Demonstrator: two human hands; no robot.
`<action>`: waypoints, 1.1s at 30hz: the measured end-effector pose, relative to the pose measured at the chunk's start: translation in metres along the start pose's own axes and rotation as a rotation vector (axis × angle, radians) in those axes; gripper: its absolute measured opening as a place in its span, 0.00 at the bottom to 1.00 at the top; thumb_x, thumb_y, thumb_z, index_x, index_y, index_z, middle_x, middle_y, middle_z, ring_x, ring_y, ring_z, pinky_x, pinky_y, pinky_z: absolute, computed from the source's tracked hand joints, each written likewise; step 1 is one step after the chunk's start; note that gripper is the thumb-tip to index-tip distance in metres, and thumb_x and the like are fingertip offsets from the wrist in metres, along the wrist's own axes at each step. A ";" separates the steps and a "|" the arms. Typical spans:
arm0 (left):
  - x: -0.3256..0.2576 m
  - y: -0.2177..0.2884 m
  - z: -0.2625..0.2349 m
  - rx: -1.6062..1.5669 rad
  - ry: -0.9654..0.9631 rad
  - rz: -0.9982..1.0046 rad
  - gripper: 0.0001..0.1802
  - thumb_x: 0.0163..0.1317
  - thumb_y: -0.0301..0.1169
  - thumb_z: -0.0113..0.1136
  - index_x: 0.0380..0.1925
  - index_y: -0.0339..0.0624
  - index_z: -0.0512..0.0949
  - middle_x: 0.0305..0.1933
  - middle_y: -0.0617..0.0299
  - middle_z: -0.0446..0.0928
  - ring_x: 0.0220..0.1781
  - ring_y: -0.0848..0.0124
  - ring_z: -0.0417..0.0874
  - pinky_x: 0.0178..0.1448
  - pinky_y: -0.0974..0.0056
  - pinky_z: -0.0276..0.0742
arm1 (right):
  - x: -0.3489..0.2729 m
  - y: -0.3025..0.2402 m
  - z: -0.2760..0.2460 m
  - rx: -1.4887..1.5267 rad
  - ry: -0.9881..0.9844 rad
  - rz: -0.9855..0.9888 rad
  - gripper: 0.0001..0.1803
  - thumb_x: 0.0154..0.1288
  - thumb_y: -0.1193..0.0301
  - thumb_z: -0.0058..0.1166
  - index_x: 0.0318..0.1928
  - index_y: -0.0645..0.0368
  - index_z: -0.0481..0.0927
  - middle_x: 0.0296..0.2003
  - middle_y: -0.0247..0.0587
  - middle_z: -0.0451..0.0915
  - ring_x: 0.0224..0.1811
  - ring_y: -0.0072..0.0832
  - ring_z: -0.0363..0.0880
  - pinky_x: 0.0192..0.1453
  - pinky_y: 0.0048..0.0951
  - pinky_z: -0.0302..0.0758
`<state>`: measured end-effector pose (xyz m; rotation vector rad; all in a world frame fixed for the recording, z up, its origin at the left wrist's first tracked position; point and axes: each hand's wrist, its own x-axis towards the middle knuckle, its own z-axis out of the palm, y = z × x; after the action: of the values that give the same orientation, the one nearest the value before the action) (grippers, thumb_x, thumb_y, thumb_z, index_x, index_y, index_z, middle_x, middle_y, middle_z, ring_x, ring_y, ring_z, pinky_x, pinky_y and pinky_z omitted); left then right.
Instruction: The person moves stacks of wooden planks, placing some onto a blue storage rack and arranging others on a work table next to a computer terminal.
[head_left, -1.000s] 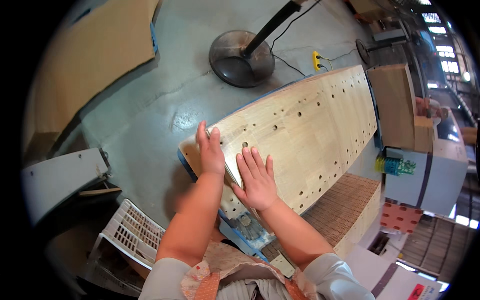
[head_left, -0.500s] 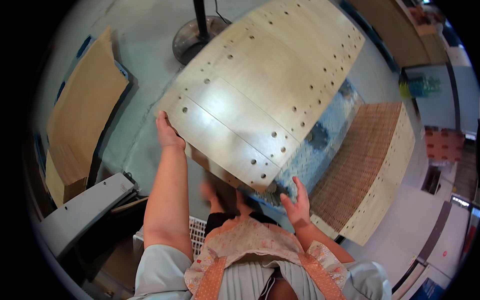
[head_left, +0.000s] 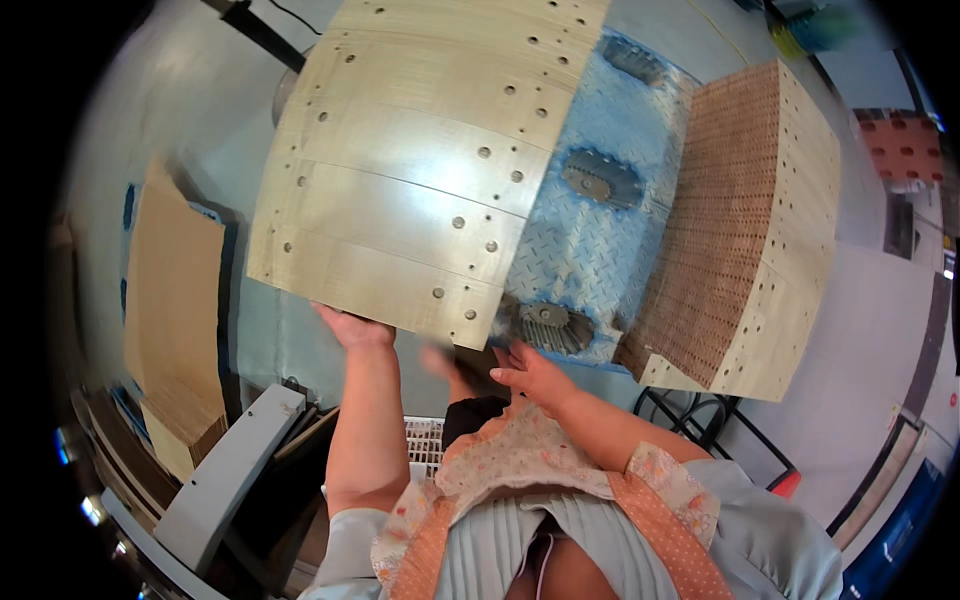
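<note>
A wide layer of pale wooden boards (head_left: 400, 180), drilled with holes along both sides, lies before me on top of a stack. My left hand (head_left: 360, 330) is against its near edge, left of centre; a finger stretches out to the left and the rest are partly hidden by the edge. Close to the near right corner is my right hand (head_left: 530, 375), fingers apart, thumb pointing left. Whether its fingertips touch the corner I cannot make out. Beside the boards, a blue diamond-plate surface (head_left: 600, 250) has dark toothed wheels (head_left: 550, 325) set in its openings.
A second stack of drilled boards (head_left: 720, 220), showing brown holed sides, stands on the right. Brown sheets (head_left: 175, 290) lie on the floor at left. A grey metal beam (head_left: 230, 475) and a white plastic crate (head_left: 424, 440) are near me. A dark stand pole (head_left: 260, 35) rises at upper left.
The drilled boards now sit turned and further left in view, baring more of the blue plate and its wheels. My left hand went from the left corner to the near edge; my right hand moved left.
</note>
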<state>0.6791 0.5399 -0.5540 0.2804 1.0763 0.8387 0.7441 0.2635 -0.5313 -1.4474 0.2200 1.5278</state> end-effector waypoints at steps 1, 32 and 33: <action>-0.006 -0.005 0.005 0.017 0.014 -0.011 0.44 0.59 0.67 0.29 0.63 0.46 0.61 0.67 0.54 0.61 0.67 0.53 0.61 0.69 0.51 0.59 | -0.002 0.013 -0.008 0.017 -0.007 0.010 0.44 0.58 0.71 0.58 0.66 0.73 0.44 0.69 0.49 0.49 0.71 0.32 0.48 0.70 0.31 0.51; -0.235 0.095 -0.041 2.086 -0.692 -0.276 0.36 0.57 0.57 0.53 0.59 0.43 0.68 0.58 0.48 0.71 0.60 0.52 0.71 0.63 0.55 0.65 | -0.011 0.095 -0.090 -1.222 -0.999 -0.259 0.32 0.64 0.49 0.46 0.58 0.62 0.70 0.55 0.52 0.72 0.58 0.46 0.68 0.65 0.36 0.61; -0.249 0.107 -0.024 2.146 -0.721 -0.244 0.35 0.58 0.55 0.54 0.58 0.43 0.68 0.56 0.47 0.72 0.58 0.51 0.72 0.61 0.54 0.67 | -0.001 0.092 -0.086 -1.305 -1.045 -0.199 0.32 0.64 0.49 0.46 0.58 0.62 0.70 0.55 0.52 0.72 0.58 0.46 0.69 0.65 0.36 0.62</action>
<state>0.5564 0.4275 -0.3391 1.9649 0.8387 -0.9499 0.7339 0.1565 -0.5970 -1.1886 -1.7441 2.1067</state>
